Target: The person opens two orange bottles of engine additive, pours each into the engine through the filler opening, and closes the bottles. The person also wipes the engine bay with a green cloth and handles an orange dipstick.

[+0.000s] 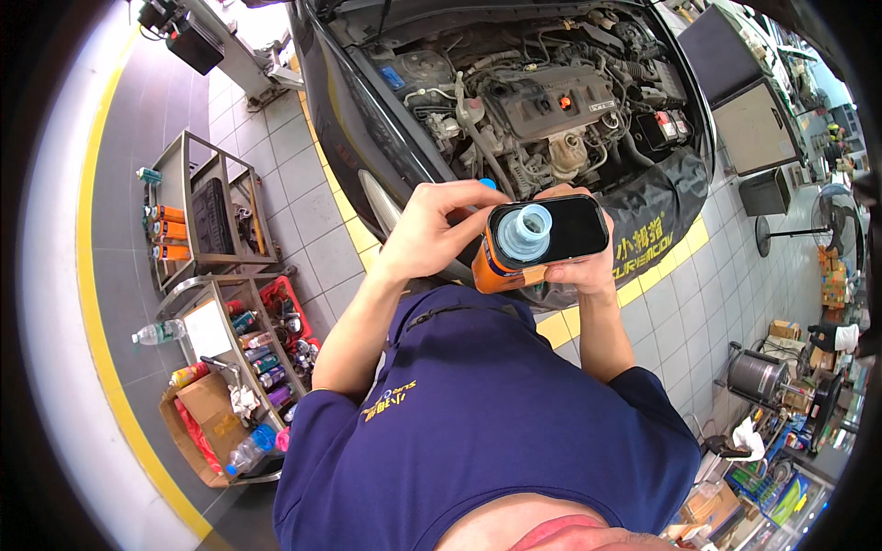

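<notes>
In front of my chest I hold an orange rectangular tin (502,273) with a black top. A pale blue see-through plastic spout (528,230) stands up from that top, its mouth uncovered. My right hand (588,262) is wrapped round the tin's right end, thumb on the near side and fingers behind. My left hand (446,220) is closed, its fingertips beside the spout. At them shows a bright blue cap (488,184), apparently pinched, though the fingers partly hide it. Beyond the tin is the uncovered engine (551,101) of a dark car.
A black cover (657,207) drapes the car's front edge. On the left stands a metal cart (220,207) with orange bottles (169,230), above a lower trolley of bottles and cans. A cardboard box (207,409) sits nearby. To the right are a floor fan (808,225) and a reel (758,375).
</notes>
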`<state>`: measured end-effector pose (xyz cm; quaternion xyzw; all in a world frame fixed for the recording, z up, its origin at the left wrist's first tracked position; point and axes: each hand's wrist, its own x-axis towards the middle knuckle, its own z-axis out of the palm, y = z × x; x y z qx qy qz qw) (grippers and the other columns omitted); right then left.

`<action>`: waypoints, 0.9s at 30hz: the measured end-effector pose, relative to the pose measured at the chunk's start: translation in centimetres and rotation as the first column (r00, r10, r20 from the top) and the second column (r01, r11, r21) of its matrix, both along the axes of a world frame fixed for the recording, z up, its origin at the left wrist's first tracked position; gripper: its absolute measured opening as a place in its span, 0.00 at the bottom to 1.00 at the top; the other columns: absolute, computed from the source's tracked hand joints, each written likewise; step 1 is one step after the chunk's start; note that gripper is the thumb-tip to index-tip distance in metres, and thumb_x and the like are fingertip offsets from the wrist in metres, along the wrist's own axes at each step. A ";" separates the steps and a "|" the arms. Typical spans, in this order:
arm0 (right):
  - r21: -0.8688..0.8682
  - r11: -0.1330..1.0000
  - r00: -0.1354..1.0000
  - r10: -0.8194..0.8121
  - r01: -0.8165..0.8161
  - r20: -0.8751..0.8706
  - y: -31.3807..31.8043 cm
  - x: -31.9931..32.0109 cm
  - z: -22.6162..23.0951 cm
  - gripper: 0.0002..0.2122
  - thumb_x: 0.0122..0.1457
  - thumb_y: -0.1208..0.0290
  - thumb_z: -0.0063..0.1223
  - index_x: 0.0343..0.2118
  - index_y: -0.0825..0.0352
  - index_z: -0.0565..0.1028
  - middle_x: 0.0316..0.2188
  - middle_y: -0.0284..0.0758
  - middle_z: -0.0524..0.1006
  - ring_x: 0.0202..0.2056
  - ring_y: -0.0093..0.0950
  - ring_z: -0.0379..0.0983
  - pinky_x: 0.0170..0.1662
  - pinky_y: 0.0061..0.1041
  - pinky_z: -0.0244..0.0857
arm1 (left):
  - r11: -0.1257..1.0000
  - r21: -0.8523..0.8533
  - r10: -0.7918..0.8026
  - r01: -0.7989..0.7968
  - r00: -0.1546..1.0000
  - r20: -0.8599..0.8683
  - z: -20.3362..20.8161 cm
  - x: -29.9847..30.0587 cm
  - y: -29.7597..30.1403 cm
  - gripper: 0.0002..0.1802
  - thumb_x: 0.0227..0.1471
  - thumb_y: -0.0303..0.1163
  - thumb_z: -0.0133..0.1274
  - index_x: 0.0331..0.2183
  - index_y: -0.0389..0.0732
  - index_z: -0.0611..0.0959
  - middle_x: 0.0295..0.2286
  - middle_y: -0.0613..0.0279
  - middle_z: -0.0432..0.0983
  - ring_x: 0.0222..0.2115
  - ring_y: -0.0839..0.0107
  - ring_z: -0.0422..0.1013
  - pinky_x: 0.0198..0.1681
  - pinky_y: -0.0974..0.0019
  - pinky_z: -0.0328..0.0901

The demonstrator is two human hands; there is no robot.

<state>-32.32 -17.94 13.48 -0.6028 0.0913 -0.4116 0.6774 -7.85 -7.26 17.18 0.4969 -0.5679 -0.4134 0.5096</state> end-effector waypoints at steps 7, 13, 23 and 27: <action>0.058 0.998 0.993 -0.012 0.019 -0.113 -0.2 -0.3 -0.7 0.40 0.42 0.71 0.92 0.58 0.72 0.78 0.52 0.35 0.84 0.53 0.24 0.81 0.61 0.29 0.74 | 0.988 0.050 -0.153 0.147 0.975 0.161 0.5 2.1 0.9 0.19 0.66 0.16 0.53 0.57 0.30 0.83 0.38 0.48 0.87 0.41 0.63 0.84 0.50 0.59 0.75; 0.118 0.990 0.985 -0.063 0.082 -0.159 -1.9 0.0 -3.1 0.37 0.45 0.70 0.90 0.57 0.71 0.77 0.48 0.31 0.84 0.49 0.21 0.81 0.56 0.27 0.76 | 0.995 0.100 -0.035 0.024 0.994 0.107 -1.8 1.5 0.2 0.16 0.70 0.20 0.52 0.58 0.34 0.75 0.38 0.47 0.89 0.42 0.53 0.85 0.50 0.57 0.73; 0.311 0.905 0.956 -0.262 0.291 -0.134 -11.2 2.8 -9.6 0.17 0.63 0.79 0.73 0.54 0.74 0.82 0.47 0.39 0.89 0.46 0.31 0.88 0.53 0.36 0.83 | 0.846 0.086 0.408 -0.527 0.741 0.534 -25.8 8.6 -10.1 0.19 0.67 0.41 0.65 0.51 0.38 0.84 0.52 0.46 0.84 0.63 0.46 0.75 0.66 0.41 0.69; 0.357 0.889 0.957 -0.248 0.288 -0.154 -17.9 5.2 -12.6 0.17 0.68 0.76 0.71 0.57 0.70 0.81 0.49 0.37 0.88 0.48 0.31 0.88 0.55 0.36 0.82 | 0.784 -0.212 0.572 -0.584 0.545 0.614 -32.6 8.5 -12.0 0.20 0.64 0.42 0.68 0.51 0.41 0.85 0.62 0.53 0.76 0.75 0.50 0.60 0.79 0.39 0.54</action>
